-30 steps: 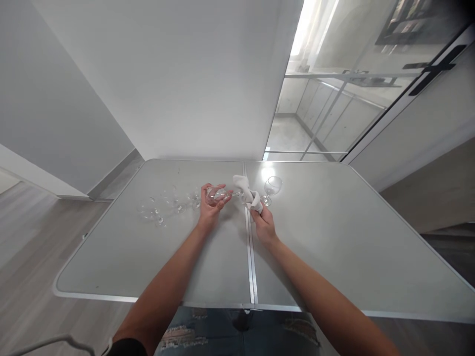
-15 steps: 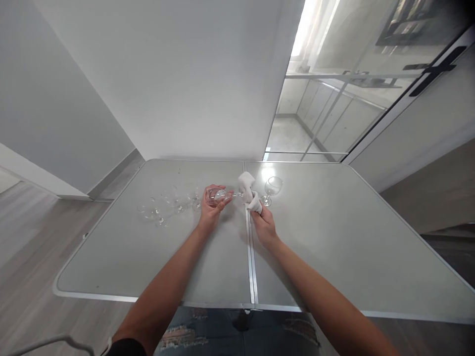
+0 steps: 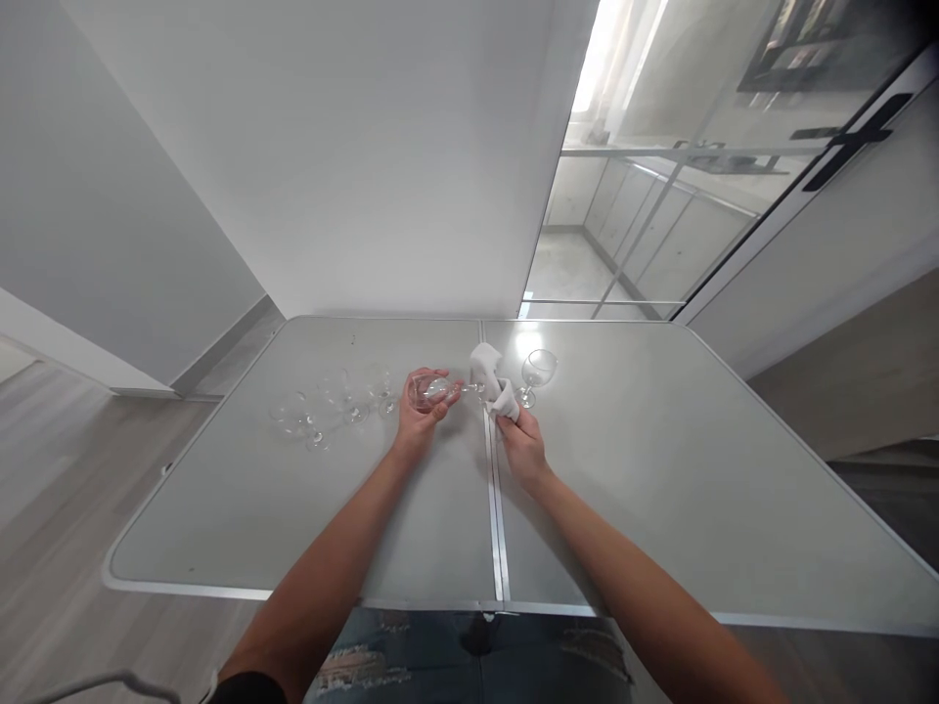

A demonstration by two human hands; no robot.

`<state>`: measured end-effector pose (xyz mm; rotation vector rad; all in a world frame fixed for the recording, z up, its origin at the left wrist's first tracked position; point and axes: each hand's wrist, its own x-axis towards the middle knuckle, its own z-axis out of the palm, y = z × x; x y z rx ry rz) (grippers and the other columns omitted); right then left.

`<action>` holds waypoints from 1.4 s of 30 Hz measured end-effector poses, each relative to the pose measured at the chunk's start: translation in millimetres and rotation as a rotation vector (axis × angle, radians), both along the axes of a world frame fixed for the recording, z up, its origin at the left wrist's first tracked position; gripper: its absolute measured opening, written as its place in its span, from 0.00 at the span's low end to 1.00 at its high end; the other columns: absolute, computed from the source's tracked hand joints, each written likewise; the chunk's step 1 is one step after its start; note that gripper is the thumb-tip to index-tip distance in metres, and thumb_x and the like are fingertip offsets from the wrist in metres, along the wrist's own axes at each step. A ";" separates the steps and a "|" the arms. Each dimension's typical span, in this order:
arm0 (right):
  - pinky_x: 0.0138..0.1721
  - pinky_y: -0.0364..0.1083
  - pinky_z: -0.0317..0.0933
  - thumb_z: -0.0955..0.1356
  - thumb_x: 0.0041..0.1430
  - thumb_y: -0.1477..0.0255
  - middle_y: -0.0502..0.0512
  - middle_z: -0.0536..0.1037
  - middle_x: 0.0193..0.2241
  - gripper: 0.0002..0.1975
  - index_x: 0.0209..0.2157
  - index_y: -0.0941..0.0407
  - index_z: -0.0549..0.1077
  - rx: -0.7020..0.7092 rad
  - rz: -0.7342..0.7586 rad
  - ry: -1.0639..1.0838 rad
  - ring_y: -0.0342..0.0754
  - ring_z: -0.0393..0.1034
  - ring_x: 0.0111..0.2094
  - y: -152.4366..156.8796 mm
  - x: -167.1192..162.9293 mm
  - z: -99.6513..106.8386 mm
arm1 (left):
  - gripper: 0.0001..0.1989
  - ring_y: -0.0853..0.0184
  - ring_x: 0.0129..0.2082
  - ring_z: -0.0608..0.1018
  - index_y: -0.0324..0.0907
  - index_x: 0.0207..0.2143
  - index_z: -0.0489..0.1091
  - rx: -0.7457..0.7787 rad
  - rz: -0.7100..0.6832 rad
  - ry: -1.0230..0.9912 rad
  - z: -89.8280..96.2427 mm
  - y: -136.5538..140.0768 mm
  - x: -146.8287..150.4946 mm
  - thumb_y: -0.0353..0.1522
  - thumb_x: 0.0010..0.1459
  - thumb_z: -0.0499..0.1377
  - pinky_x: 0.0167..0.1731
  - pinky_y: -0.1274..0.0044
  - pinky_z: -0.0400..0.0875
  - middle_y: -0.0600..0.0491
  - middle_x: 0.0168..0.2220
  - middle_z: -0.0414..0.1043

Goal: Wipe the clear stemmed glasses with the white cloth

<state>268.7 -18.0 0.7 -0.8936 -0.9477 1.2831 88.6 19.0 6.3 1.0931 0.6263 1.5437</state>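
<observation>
My left hand (image 3: 420,416) is wrapped round the bowl of a clear wine glass (image 3: 434,392), which lies tilted on its side with the stem pointing right. A white cloth (image 3: 490,376) is bunched in my right hand (image 3: 521,437), its folds at the foot of that glass. Just right of the cloth a second stemmed glass (image 3: 539,369) stands upright on the table. Several more clear glasses (image 3: 355,406) are grouped to the left of my left hand; their outlines overlap and are faint.
The grey folding table (image 3: 623,489) has a metal seam (image 3: 497,528) down its middle and a metal rim. A white wall (image 3: 381,196) rises behind it, with a glass-paned door (image 3: 638,196) at the back right.
Both hands stay in nearly the same place. The cloth shifts very slightly at the foot of the held glass, and the view moves a little.
</observation>
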 end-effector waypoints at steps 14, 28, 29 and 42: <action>0.48 0.49 0.63 0.72 0.58 0.64 0.54 0.79 0.41 0.11 0.42 0.52 0.79 -0.003 -0.041 0.119 0.52 0.70 0.44 7.0 8.3 -4.8 | 0.34 0.55 0.51 0.80 0.48 0.51 0.64 -0.007 -0.065 0.005 -1.1 -0.6 0.6 0.40 0.45 0.76 0.56 0.59 0.73 0.47 0.56 0.69; 0.37 0.47 0.61 0.70 0.58 0.63 0.53 0.75 0.30 0.10 0.35 0.56 0.77 -0.003 -0.062 -0.087 0.49 0.67 0.34 8.3 8.5 -6.2 | 0.32 0.52 0.52 0.80 0.47 0.52 0.64 0.025 -0.084 0.025 -8.9 1.6 -1.5 0.39 0.48 0.74 0.56 0.58 0.74 0.46 0.58 0.69; 0.37 0.47 0.61 0.70 0.57 0.64 0.53 0.75 0.30 0.10 0.34 0.56 0.77 -0.007 -0.048 -0.108 0.49 0.67 0.33 8.9 9.3 -6.3 | 0.32 0.52 0.52 0.80 0.47 0.52 0.64 0.025 -0.079 0.030 -9.5 2.1 -1.6 0.40 0.48 0.74 0.55 0.58 0.74 0.45 0.58 0.69; 0.33 0.46 0.57 0.69 0.57 0.65 0.52 0.73 0.28 0.09 0.32 0.57 0.77 -0.004 -0.079 -0.202 0.46 0.63 0.31 12.4 12.5 -7.8 | 0.32 0.53 0.51 0.81 0.46 0.51 0.64 0.026 -0.100 0.039 -11.2 6.7 -3.0 0.40 0.48 0.74 0.55 0.58 0.74 0.45 0.58 0.68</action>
